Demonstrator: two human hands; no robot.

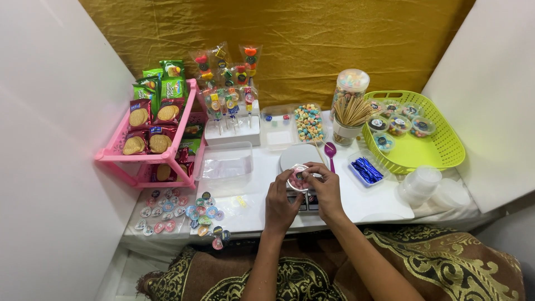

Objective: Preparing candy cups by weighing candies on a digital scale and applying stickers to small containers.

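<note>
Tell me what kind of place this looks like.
Probably a small home workstation for packing sweets. Both hands, left hand and right hand, hold a small candy cup above a scale, beside a pink snack rack and a green basket of filled cups.

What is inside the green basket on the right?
The green basket holds several small round lidded cups of colourful sweets, grouped at its far left end. The rest of its floor shows bare. What lies under the cups is hidden.

Left hand [281, 200] and right hand [325, 187] hold small candy cup [298, 179].
</note>
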